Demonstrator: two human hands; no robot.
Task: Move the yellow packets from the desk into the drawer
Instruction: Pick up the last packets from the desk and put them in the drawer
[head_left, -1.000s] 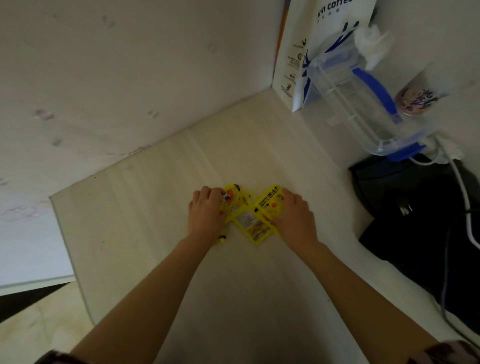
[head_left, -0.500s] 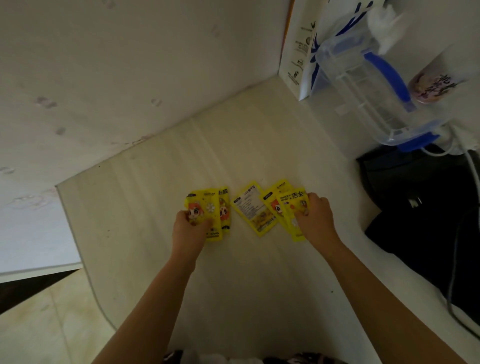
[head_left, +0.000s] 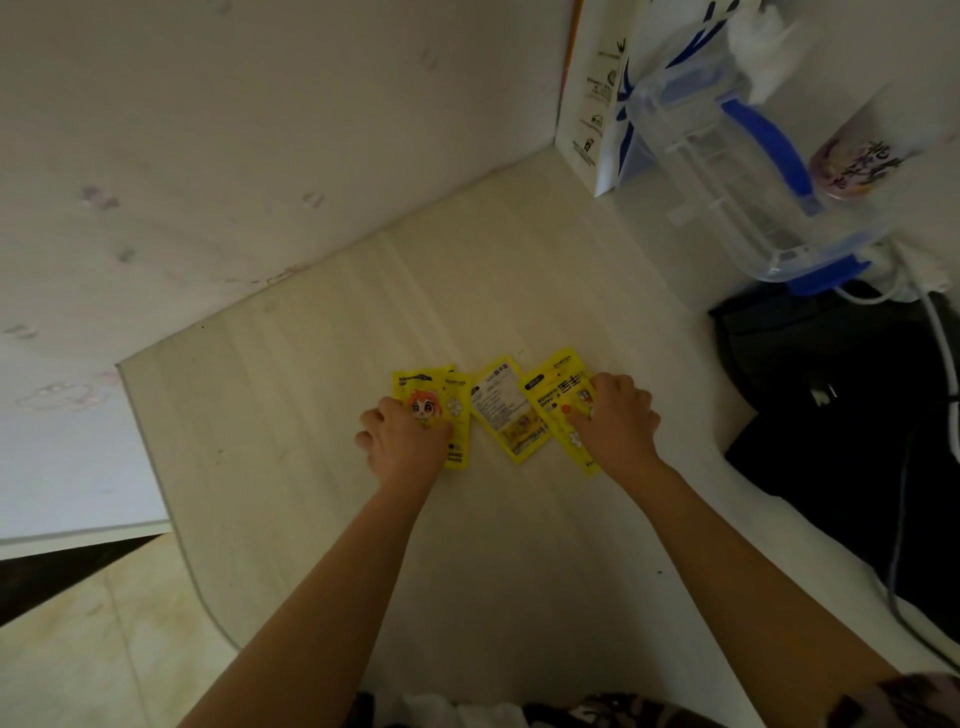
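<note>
Several yellow packets lie fanned out on the pale desk. My left hand rests on the left packets, fingers curled over the one with a cartoon face. A middle packet lies face down and free between my hands. My right hand grips the right packets at their right edge. No drawer is in view.
A white paper bag and a clear plastic box with blue handle stand at the back right. A black bag with white cables lies right. The desk's left edge drops to the floor.
The packets were bunched between my hands, then spread apart sideways. My hands have since drawn a little closer together, each still on its group of packets.
</note>
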